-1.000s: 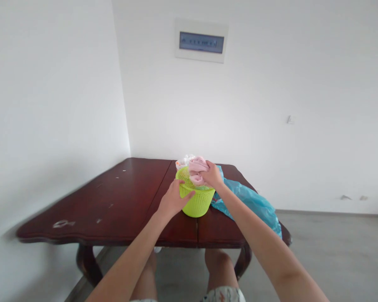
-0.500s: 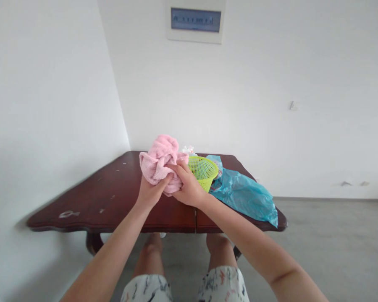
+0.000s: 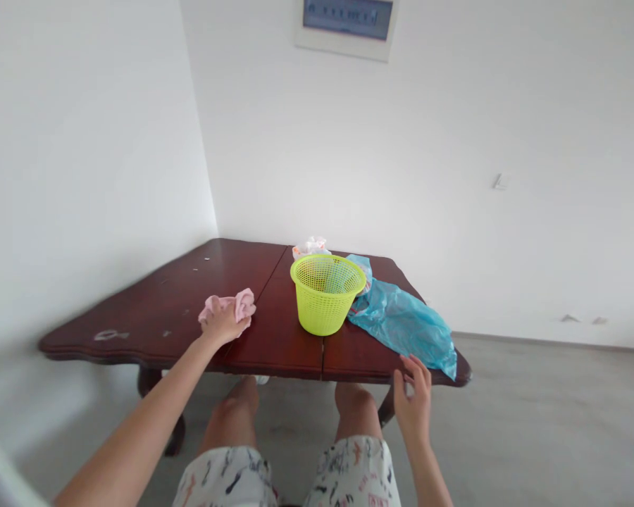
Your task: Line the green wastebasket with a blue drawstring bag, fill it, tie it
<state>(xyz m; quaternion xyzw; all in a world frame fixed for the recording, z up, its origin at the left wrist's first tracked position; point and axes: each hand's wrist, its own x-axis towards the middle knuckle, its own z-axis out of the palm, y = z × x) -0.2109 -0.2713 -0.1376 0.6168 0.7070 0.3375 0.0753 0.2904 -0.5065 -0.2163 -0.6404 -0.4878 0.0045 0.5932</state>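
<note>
A crumpled pink towel (image 3: 243,303) lies on the dark red wooden table (image 3: 275,352), left of the middle. My left hand (image 3: 223,324) presses down over it from above, fingers curled around the cloth. Near the table's front right edge, my right hand (image 3: 413,394) is held with fingers apart and nothing in it. It is nearest to the end of a blue plastic bag (image 3: 406,320), with a small gap between. A lime-green plastic basket (image 3: 325,310) stands upright at the middle of the table, between my hands.
Behind the basket sits a white plastic bag (image 3: 311,246) with orange marks. White walls border the table at the back and left. Small pale scraps and a worn white mark (image 3: 110,335) show on the tabletop's left part.
The pink towel has gone from being bunched in both hands above the table to lying on it under my left hand. My right hand has let go and moved right, toward me.
</note>
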